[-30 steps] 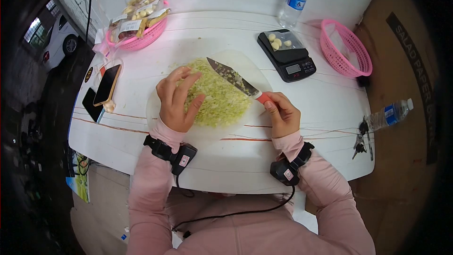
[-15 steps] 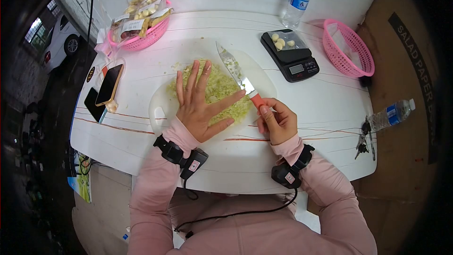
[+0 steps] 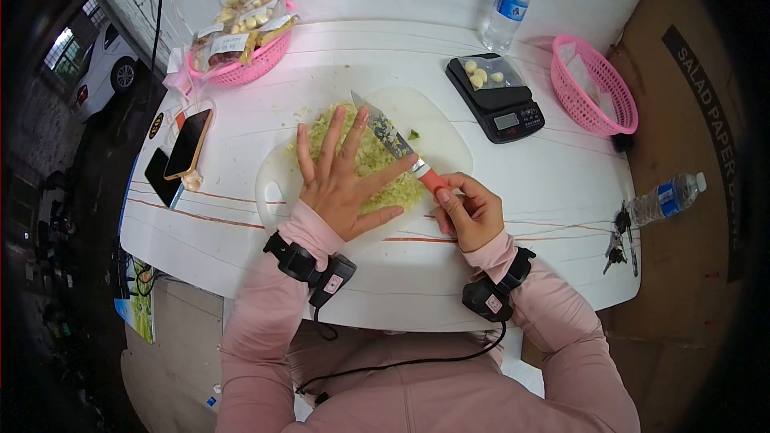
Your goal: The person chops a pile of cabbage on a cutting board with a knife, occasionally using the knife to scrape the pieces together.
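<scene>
My right hand (image 3: 472,210) is closed round the orange handle of a knife (image 3: 391,139), whose blade points up and left with pale green bits stuck to it. Below the blade spreads a heap of finely chopped pale green vegetable (image 3: 370,152) on a white cutting board (image 3: 437,124). My left hand (image 3: 341,180) is over the heap, palm down with fingers spread, and covers part of it. Its forefinger or thumb side reaches close to the knife where blade meets handle; whether it touches cannot be made out. A small darker green piece (image 3: 414,135) lies on the board right of the blade.
Pink baskets stand at the back: one with bagged food (image 3: 249,60), another (image 3: 593,88) at right. A black scale (image 3: 497,100) bears bagged garlic-like cloves. Water bottles (image 3: 505,12), keys (image 3: 616,247) and two phones (image 3: 188,143) lie around. A cardboard panel (image 3: 682,160) bounds the right.
The knife blade has swung left and lower, nearer my left hand's fingers. A darker green piece now shows on the board beside it. My left hand stays spread in nearly the same place.
</scene>
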The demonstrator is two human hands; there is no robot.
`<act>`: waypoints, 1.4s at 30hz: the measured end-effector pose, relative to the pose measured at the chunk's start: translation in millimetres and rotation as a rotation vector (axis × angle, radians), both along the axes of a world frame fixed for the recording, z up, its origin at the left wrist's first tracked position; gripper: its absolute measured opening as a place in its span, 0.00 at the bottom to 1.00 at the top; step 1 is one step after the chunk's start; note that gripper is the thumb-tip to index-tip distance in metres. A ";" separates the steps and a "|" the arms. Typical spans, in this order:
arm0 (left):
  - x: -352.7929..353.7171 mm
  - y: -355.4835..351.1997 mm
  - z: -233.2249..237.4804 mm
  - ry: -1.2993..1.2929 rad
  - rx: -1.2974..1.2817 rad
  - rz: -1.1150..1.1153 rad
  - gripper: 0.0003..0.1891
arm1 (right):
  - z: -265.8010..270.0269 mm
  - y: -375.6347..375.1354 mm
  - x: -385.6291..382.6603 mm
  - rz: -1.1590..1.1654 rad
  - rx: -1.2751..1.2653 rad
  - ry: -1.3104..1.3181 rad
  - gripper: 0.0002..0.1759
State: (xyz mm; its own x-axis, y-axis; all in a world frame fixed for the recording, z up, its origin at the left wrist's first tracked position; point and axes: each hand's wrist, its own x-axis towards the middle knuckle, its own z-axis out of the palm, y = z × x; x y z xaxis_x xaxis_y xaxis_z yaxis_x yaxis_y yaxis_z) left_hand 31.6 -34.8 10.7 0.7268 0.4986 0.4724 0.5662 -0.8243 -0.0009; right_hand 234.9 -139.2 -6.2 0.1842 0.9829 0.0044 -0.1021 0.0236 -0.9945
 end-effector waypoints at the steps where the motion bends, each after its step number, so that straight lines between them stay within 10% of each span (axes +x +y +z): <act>1: -0.1 0.4 -0.2 -0.002 0.013 0.013 0.33 | -1.4 0.4 0.1 0.006 0.013 0.000 0.10; 36: -19.3 25.7 -15.5 -0.197 -0.112 0.375 0.44 | -0.6 -2.2 8.7 -0.036 -0.016 0.099 0.10; 42: -18.6 24.8 -10.6 -0.336 -0.103 0.276 0.45 | 6.7 -0.9 12.0 -0.161 0.458 -0.684 0.15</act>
